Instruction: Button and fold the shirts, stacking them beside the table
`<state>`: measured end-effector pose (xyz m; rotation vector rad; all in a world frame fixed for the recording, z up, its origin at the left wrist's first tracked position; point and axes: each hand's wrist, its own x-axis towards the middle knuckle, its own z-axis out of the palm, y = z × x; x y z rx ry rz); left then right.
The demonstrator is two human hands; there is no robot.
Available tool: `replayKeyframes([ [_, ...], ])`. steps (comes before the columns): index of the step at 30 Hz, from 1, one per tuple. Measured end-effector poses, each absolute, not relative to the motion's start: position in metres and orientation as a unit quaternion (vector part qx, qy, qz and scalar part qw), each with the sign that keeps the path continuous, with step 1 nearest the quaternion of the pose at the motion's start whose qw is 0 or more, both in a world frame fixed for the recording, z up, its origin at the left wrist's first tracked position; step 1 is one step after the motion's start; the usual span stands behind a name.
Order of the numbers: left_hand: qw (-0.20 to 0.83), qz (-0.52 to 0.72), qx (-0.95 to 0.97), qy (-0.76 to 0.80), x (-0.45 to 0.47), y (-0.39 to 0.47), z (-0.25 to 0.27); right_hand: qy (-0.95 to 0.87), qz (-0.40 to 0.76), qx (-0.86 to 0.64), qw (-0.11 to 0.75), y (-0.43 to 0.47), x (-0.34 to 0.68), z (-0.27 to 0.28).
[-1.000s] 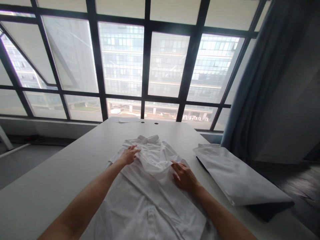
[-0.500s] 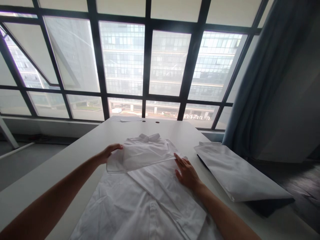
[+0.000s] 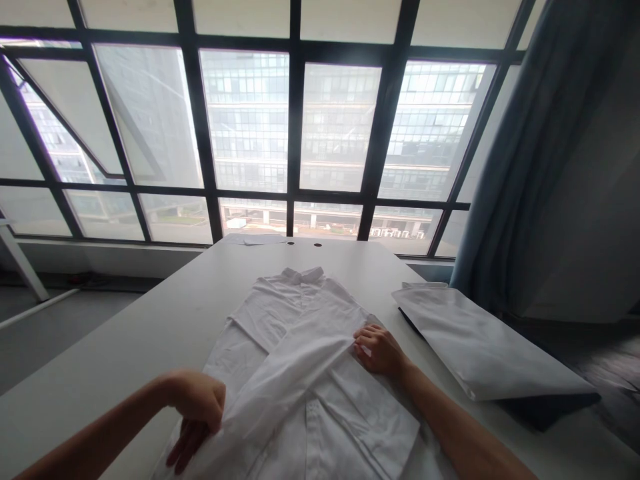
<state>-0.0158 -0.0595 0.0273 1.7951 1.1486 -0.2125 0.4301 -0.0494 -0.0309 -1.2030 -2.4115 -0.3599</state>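
Note:
A white collared shirt (image 3: 305, 373) lies front up on the white table (image 3: 165, 320), its collar towards the window. One sleeve (image 3: 283, 363) runs diagonally across the front, from the right side down to the lower left. My left hand (image 3: 197, 410) is bent at the wrist at the sleeve's lower left end, its fingers closed on the cloth; part of the grip is hidden. At the shirt's right side, my right hand (image 3: 380, 350) has curled fingers pinching the sleeve near its fold. The other sleeve lies folded under it, towards the lower right.
To the right lies a folded white cloth item (image 3: 485, 340) over something dark (image 3: 545, 407). White sheets (image 3: 255, 239) rest at the table's far edge, near two dark round holes. A blue-grey curtain (image 3: 510, 167) hangs at the right, beside the large window.
My left hand has come down and nearer, swinging the sleeve from across the chest to a diagonal towards the lower left. My right hand has curled its fingers and shifted slightly nearer.

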Motion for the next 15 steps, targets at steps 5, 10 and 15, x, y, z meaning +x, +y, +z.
replayKeyframes([
  [5, 0.556, -0.036, 0.686, 0.468, 0.008, -0.069, 0.043, -0.838, -0.112, -0.5, 0.186, -0.054, 0.429, -0.026],
  [10, 0.684, 0.056, 0.594, 0.419, 0.014, -0.076, 0.025, -0.846, -0.083, -0.493, 0.187, -0.052, 0.427, -0.025],
  [15, 0.67, 0.122, 0.56, 0.473, 0.005, -0.077, 0.005, -0.849, -0.072, -0.49, 0.184, -0.05, 0.427, -0.026],
])
